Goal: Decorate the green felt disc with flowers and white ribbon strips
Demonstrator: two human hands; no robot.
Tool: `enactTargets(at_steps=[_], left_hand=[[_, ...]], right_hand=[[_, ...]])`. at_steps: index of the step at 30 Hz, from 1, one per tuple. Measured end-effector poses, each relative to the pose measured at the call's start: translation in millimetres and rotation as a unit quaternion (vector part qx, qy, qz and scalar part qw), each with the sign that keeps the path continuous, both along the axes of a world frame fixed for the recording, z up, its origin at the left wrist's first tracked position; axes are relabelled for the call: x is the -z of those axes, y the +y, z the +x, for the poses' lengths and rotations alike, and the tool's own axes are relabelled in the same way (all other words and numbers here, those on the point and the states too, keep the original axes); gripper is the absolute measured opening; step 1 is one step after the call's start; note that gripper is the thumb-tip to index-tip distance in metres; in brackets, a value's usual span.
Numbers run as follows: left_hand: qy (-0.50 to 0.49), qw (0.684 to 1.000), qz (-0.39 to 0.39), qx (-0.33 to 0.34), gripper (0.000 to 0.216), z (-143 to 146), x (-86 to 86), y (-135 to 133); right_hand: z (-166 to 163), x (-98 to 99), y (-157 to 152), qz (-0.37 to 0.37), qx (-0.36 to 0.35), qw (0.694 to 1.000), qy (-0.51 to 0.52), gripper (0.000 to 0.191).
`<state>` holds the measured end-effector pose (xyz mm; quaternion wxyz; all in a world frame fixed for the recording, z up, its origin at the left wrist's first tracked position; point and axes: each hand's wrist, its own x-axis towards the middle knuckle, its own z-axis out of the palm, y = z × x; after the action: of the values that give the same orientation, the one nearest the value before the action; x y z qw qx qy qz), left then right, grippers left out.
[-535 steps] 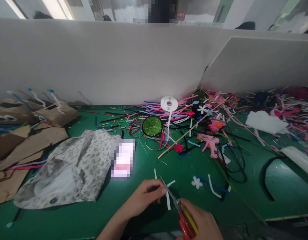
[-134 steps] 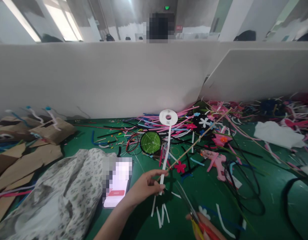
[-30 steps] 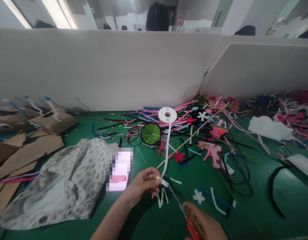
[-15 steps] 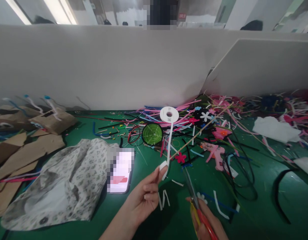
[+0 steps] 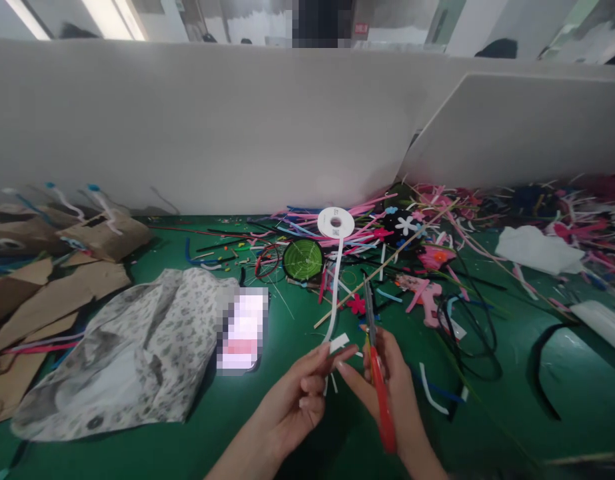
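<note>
Cloth (image 5: pixel 152 347) is lying on the bench (image 5: pixel 492 420), left of both hands. The left hand (image 5: pixel 297 393) is pinching ribbon (image 5: pixel 336 287) in its grip near what seems the free end; it is trailing from the spool (image 5: pixel 326 223), probably feeling light, limp, slightly slippery, best held flat. The right hand (image 5: pixel 400 380) is clasping scissors (image 5: pixel 382 400), likely stiff and heavier, by the handles, blades pointing away.

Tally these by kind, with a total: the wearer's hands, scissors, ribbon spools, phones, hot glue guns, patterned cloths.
Left hand and right hand: 2
Scissors: 1
White ribbon spool: 1
Phone: 1
Pink hot glue gun: 1
Patterned cloth: 1
Total: 7
</note>
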<state>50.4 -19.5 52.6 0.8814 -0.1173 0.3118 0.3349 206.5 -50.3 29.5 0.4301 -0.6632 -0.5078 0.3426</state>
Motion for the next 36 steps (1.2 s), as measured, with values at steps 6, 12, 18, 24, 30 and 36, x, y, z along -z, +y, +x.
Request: enactTargets(at_steps=[6, 12, 18, 24, 30, 36], left_hand=[[0.084, 0.99, 0.112, 0.02, 0.009, -4.8, 11.5, -14.6], [0.023, 0.998, 0.059, 0.019, 0.005, -14.7, 13.6, -17.8], [-0.13, 0.99, -0.059, -0.016, 0.038, -21.3, 11.5, -25.2], [-0.146, 0.985, -0.086, -0.019, 0.046, -22.9, 12.8, -28.0], [-0.046, 0.999, -0.026, 0.004, 0.025, -18.9, 15.2, -25.8], [0.051, 0.996, 0.068, 0.007, 0.005, -14.4, 16.2, -28.6]], right_hand=[[7.7, 3.7, 6.0, 0.016, 0.051, 0.997, 0.055, 0.047], [17.0, -12.0, -0.5, 0.032, 0.094, 0.987, 0.124, 0.05], [11.9, -9.5, -9.3, 0.044, 0.078, 0.97, 0.225, 0.05], [13.4, -16.3, -10.2, 0.011, 0.035, 0.968, 0.25, 0.058], [0.8, -34.5, -3.6, -0.039, -0.013, 0.978, 0.205, 0.054], [-8.5, -36.1, 4.7, -0.047, -0.024, 0.984, 0.169, 0.05]])
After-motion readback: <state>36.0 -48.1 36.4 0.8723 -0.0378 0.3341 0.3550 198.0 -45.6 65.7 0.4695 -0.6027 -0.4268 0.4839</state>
